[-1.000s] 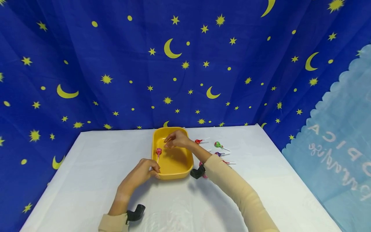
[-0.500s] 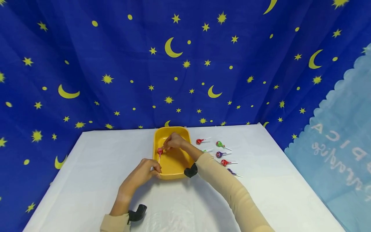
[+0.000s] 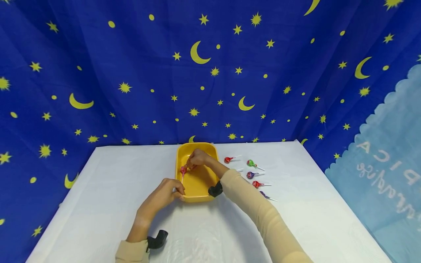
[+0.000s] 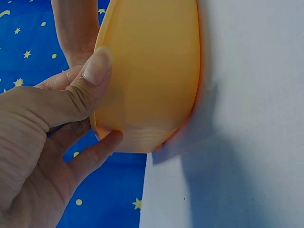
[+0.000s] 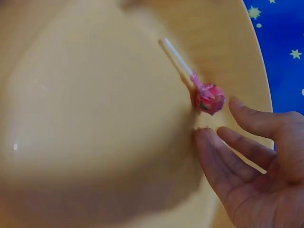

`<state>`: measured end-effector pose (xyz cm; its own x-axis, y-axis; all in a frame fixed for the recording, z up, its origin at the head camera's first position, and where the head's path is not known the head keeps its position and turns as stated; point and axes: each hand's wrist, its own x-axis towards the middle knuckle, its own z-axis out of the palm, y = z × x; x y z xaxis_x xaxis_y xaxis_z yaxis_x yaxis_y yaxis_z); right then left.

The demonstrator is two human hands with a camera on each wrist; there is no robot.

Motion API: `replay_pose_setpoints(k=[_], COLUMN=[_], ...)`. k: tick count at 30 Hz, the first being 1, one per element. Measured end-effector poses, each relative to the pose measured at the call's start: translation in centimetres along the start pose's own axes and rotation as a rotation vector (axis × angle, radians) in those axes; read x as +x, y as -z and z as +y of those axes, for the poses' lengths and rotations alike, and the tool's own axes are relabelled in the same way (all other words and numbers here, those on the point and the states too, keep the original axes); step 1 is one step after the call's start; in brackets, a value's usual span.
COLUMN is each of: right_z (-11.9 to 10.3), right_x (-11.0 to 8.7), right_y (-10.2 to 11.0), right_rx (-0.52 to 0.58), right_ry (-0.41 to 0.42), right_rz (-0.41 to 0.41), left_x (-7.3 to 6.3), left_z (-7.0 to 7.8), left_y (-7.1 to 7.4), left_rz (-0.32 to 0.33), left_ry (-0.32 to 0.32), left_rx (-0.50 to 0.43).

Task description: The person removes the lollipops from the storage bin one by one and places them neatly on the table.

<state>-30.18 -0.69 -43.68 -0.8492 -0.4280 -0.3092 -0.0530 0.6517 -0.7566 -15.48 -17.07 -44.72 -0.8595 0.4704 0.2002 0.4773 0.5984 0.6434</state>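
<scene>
A pink-wrapped lollipop (image 3: 183,170) lies inside the yellow plastic tray (image 3: 196,198), along its left side, stick towards the near edge. In the right wrist view, the wrapped head of the lollipop (image 5: 210,99) is close to the thumb and fingertips of my right hand (image 5: 261,161). A small gap shows between them, so the hand does not hold it. From the head view, my right hand (image 3: 198,159) reaches down into the tray. My left hand (image 3: 165,191) grips the tray's near left corner, thumb on one side of the wall (image 4: 147,71) and fingers against the other.
Right of the tray, several lollipops lie on the white tabletop, among them a red one (image 3: 228,160), a green one (image 3: 251,163) and a purple one (image 3: 251,175). My right forearm (image 3: 250,201) partly covers that group. A blue star-patterned curtain (image 3: 148,73) hangs behind the table.
My right hand has moved left and down inside the tray, up to the head of the pink lollipop. The left hand keeps its grip on the corner. The head view has shifted slightly.
</scene>
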Motion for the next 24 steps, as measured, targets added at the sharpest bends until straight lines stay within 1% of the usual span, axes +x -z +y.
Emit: replay_pose_setpoints(k=[3, 6, 9, 12, 14, 16, 19, 21, 24], right_z=[-0.1, -0.3, -0.4, -0.5, -0.4, -0.3, -0.2, -0.1, -0.2], right_x=[0.2, 0.3, 0.6, 1.0, 1.2, 1.3, 1.4, 1.4, 1.3], right_y=[-0.1, -0.2, -0.3, -0.4, -0.6, -0.7, -0.7, -0.8, -0.7], right_rx=[0.019, 0.005, -0.071, -0.157, -0.184, -0.189, -0.184, -0.198, -0.182], right_ry=[-0.007, -0.006, 0.011, 0.053, 0.092, 0.118, 0.135, 0.141, 0.139], right_rz=[-0.021, -0.038, -0.065, -0.112, -0.144, -0.163, -0.183, -0.188, -0.192], left_x=[0.0, 0.0, 0.0, 0.0, 0.0, 0.0, 0.0, 0.1, 0.0], left_z=[0.0, 0.1, 0.2, 0.2, 0.1, 0.1, 0.0, 0.0, 0.1], left_y=[0.0, 0.0, 0.0, 0.1, 0.1, 0.1, 0.0, 0.1, 0.2], left_rz=[0.000, -0.005, -0.013, -0.015, -0.007, -0.003, -0.002, -0.008, -0.010], left_ry=[-0.002, 0.002, 0.018, 0.016, 0.002, -0.011, -0.016, -0.012, 0.000], left_rx=[0.001, 0.002, 0.003, 0.000, -0.001, -0.003, -0.003, -0.005, -0.001])
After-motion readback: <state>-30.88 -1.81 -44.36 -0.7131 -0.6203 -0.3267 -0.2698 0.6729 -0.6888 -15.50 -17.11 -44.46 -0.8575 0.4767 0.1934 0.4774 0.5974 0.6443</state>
